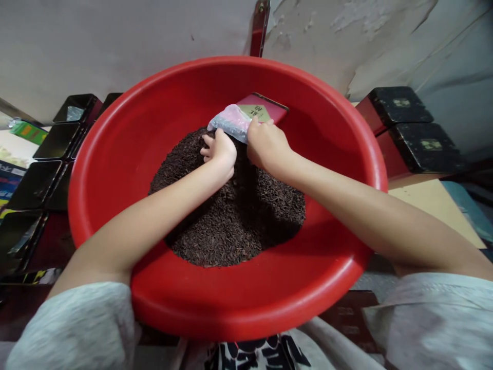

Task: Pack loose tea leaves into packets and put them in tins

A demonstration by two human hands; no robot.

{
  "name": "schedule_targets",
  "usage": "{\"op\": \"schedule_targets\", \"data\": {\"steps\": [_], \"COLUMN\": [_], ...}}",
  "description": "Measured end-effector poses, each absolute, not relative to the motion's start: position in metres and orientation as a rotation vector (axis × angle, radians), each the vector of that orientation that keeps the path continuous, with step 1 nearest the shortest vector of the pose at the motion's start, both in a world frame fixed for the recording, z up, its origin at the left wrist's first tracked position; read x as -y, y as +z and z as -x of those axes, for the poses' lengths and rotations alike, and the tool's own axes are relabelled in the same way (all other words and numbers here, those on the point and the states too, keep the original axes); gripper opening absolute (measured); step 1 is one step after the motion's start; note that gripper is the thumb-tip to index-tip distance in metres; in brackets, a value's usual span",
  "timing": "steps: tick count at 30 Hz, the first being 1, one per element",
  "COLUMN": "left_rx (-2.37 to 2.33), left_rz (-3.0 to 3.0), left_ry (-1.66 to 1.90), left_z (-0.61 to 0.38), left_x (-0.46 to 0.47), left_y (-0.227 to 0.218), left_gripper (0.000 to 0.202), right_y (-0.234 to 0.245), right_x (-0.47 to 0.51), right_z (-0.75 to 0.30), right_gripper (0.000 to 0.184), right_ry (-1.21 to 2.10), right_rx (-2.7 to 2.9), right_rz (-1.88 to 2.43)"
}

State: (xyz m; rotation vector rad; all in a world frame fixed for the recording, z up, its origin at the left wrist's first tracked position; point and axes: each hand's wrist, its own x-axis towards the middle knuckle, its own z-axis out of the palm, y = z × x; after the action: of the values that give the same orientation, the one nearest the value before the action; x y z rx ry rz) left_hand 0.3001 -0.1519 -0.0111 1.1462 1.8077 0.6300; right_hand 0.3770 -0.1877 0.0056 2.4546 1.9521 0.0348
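Note:
A pink tin (272, 107) with a green label lies tilted inside a large red basin (227, 293), its open end towards me. A clear plastic bag (232, 119) sticks out of the tin's mouth. My right hand (269, 146) is closed on the bag's right edge, close to the tin. At the bag's lower left edge, my left hand (220, 154) pinches the plastic, with its other fingers loosely curled. Beneath both hands lies a heap of dark loose tea leaves (215, 236).
Several open tins (36, 185) stand in rows left of the basin. Closed dark-lidded tins (423, 146) stand at the right, near a yellowish board (435, 205). A green box (29, 132) lies at the far left. Behind the basin rises a wall (154, 41) with peeling paint.

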Motion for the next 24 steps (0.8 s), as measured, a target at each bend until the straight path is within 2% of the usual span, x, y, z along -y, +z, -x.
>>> {"op": "schedule_targets", "data": {"steps": [4, 9, 12, 14, 20, 24], "left_rx": [-1.761, -1.874, -1.916, -2.029, -2.199, -1.718], "left_rz": [-1.479, -2.082, -1.944, -1.808, -1.524, -1.875], "left_ry": [0.712, 0.806, 0.994, 1.113, 1.045, 0.927], "left_z": [-0.279, -0.204, -0.187, -0.196, -0.26, -0.293], "left_x": [0.138, 0.104, 0.099, 0.105, 0.122, 0.106], "left_y": [-0.017, -0.089, -0.134, -0.149, -0.139, -0.131], "left_gripper": [0.052, 0.05, 0.043, 0.041, 0.05, 0.05], "right_y": [0.01, 0.009, 0.005, 0.001, -0.004, 0.002], "right_x": [0.188, 0.183, 0.181, 0.18, 0.182, 0.185], "right_z": [-0.385, -0.387, -0.384, -0.382, -0.378, -0.378], "right_gripper": [0.042, 0.039, 0.044, 0.049, 0.052, 0.048], "right_ry": [0.129, 0.186, 0.165, 0.168, 0.201, 0.207], "right_rx": [-2.043, -2.075, -2.059, -2.049, -2.089, -2.126], "right_rz": [-2.415, -2.389, -2.39, -2.408, -2.424, -2.368]}}
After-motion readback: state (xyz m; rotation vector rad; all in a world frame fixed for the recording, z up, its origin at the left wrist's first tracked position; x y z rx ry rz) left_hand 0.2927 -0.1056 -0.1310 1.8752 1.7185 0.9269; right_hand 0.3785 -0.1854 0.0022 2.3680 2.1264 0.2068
